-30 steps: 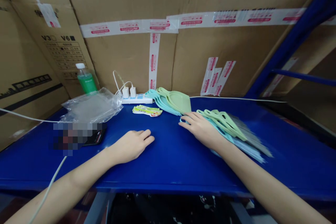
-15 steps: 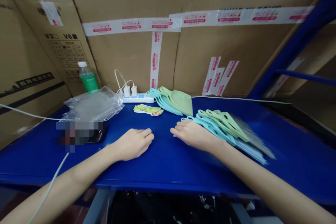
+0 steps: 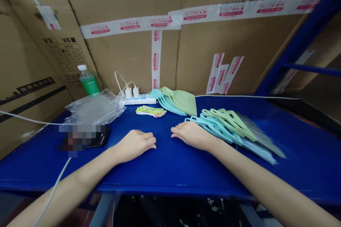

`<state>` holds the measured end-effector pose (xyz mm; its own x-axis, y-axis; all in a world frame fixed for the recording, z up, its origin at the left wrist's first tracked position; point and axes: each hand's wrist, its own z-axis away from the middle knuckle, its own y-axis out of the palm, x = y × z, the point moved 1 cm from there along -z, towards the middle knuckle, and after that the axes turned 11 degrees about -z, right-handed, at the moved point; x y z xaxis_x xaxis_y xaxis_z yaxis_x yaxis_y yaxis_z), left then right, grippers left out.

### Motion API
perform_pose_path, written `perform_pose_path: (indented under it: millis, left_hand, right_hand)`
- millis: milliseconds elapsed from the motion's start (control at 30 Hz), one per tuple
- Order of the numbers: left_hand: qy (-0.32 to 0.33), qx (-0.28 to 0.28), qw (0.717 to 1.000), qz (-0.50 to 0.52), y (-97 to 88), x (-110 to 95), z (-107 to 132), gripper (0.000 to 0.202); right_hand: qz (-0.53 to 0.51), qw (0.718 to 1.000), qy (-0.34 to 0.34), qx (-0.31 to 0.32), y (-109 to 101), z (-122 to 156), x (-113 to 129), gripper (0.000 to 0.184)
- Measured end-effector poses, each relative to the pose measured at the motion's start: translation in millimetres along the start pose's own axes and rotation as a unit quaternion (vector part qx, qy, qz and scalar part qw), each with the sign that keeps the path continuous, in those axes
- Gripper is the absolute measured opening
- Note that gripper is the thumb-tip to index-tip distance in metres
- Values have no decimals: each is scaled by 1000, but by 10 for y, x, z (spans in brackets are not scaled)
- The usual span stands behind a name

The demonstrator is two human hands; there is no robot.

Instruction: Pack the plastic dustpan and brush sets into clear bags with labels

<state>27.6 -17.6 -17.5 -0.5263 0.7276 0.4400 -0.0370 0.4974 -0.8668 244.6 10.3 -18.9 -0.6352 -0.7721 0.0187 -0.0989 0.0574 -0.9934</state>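
My left hand lies palm down on the blue table, fingers loosely together and flat, holding nothing. My right hand rests flat beside it, fingers stretched out, its far edge touching the handles of a fanned stack of small mint and green brushes. Behind them lies a stack of mint and green dustpans. A few small printed labels lie just behind my hands.
A crumpled clear plastic bag pile and a dark phone are at the left, with a green bottle and a white power strip by the cardboard boxes. A white cable crosses my left forearm.
My right hand has drawn back left from the brush handles toward my left hand and settled on the table. My left hand has stayed put.
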Motion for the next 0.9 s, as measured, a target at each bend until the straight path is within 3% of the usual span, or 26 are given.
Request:
perform_pose_path:
  millis: [233,367,533,733,900]
  left_hand:
    - [-1,-1,1000,-10,-14,17,4,32]
    - [6,19,1000,11,-49,-10,8,32]
    - [19,20,999,27,-27,-27,19,39]
    - [5,7,999,49,-23,-3,11,35]
    - [5,26,999,36,-63,-10,16,34]
  right_hand:
    - [-67,997,1,37,0,-10,91,14]
    - [-71,996,27,45,-38,27,102,24]
    - [-88,996,9,23,-37,43,125,30]
    - [-46,998,13,30,-34,43,133,15]
    - [-3,998,19,56,-60,52,114,22]
